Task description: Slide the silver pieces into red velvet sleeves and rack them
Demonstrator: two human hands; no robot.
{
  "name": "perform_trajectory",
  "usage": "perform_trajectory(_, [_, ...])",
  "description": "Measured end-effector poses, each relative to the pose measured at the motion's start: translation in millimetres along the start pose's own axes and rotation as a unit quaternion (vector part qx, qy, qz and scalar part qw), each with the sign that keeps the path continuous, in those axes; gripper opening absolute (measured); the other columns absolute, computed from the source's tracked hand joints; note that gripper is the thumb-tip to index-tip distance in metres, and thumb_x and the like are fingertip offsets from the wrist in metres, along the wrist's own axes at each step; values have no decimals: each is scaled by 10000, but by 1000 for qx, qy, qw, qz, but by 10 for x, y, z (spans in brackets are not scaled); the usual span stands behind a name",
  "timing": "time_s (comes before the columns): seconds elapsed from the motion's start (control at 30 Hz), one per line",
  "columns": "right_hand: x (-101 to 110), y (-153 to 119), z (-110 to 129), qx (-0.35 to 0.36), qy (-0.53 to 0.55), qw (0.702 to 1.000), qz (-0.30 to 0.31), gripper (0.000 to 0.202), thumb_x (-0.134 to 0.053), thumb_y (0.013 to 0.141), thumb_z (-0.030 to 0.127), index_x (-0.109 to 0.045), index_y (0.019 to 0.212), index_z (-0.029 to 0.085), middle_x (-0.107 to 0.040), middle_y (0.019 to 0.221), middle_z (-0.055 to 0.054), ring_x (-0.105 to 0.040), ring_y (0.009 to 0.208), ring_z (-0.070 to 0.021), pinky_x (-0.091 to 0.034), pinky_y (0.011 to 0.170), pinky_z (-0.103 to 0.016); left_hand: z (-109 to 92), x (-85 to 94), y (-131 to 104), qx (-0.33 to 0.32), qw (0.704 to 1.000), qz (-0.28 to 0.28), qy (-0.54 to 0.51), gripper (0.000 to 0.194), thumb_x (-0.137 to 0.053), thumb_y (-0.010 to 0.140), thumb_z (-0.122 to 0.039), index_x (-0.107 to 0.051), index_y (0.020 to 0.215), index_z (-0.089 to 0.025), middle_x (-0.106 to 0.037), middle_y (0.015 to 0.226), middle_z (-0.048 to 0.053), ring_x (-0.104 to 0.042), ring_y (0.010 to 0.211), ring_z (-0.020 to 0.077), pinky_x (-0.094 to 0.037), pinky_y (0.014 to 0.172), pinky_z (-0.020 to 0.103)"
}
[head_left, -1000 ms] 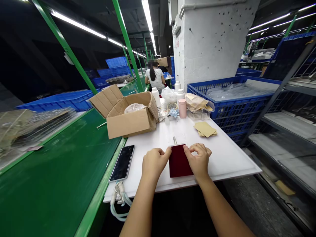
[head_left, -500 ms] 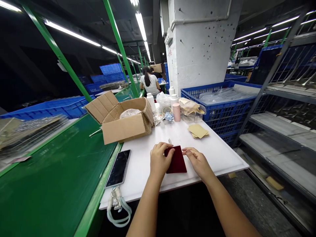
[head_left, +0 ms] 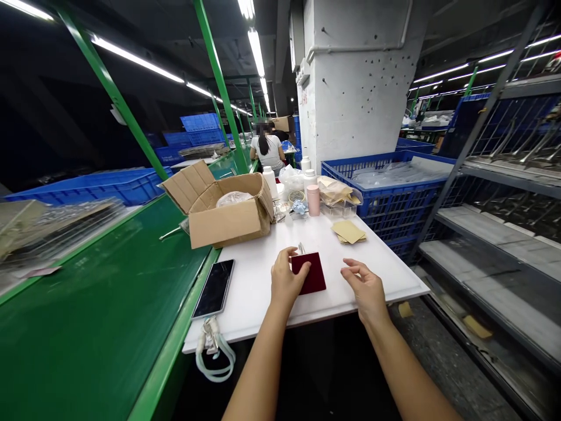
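My left hand (head_left: pixel 287 275) grips a dark red square pad (head_left: pixel 313 278) with a velvety look, its thumb lying across the front face and its fingers at the upper left edge. Just behind the pad's top edge shows a small shiny silvery piece (head_left: pixel 300 248); its kind cannot be made out. To the right, apart from the pad, my right hand (head_left: pixel 366 286) hovers above the white table (head_left: pixel 254 275). Its fingers are loosely bent, with a gap from the thumb, and nothing shows in them.
An open cardboard box (head_left: pixel 225 225) and a phone (head_left: pixel 214 287) are on the left, beside a green conveyor (head_left: pixel 123 292). Tan paper squares (head_left: pixel 349 231), white bottles and a pink bottle (head_left: pixel 313 200) stand farther back. A blue crate (head_left: pixel 381 202) and metal rack (head_left: pixel 495 234) are right.
My right hand has moved away from the pad's right edge, out to the right. My left hand still holds the pad, which sits slightly higher in view.
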State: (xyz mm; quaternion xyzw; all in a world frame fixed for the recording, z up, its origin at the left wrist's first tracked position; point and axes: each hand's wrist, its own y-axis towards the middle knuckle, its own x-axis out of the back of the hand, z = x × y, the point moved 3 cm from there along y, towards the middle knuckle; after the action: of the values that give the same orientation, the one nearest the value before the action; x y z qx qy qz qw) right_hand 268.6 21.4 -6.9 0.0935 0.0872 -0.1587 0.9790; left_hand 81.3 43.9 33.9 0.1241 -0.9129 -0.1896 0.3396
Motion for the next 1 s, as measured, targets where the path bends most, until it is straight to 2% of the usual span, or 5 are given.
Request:
perform_trajectory(0.3, [-618,141,-78,123,-183,971,96,262,-550,765,385,-565,910,167,-625,925,-74,-568,875,-199,-418,809,-356,281,-25,-218,80,992,75,-55,303,-556,734,-419,-554,909,-171,-594,868,16,-524,782,111,-402,750,245])
perform_trajectory(0.5, [-538,116,-221,138,-254,944,158,212,-506,795,366,-571,859,175,-626,845,-50,-558,802,-196,-411,739,-324,377,1,-251,66,989,126,44,283,-566,721,-444,-613,856,-200,-574,877,23,-497,887,162,-366,800,284])
perform_trajectory(0.73, [-382,49,-244,213,-421,860,194,243,-630,690,326,-604,890,191,-609,941,-61,-506,934,-247,-355,811,-386,400,10,-264,74,980,154,102,284,-610,687,-461,-642,882,-258,-573,961,26,-479,973,216,-341,880,373])
perform_trajectory(0.87, [-380,-17,-126,157,-297,915,221,207,-593,722,295,-612,902,193,-630,913,-55,-545,893,-233,-403,792,-383,291,21,-308,59,979,180,-71,343,-594,720,-440,-608,960,-195,-599,999,60,-513,986,209,-376,895,360])
perform_trajectory(1.0, [-451,-123,-42,48,-63,967,242,269,-496,813,349,-557,1028,200,-641,813,-27,-571,615,-149,-463,570,-283,180,-43,-398,100,908,239,-331,457,-499,793,-461,-449,1095,-121,-609,968,109,-604,704,137,-436,645,245])
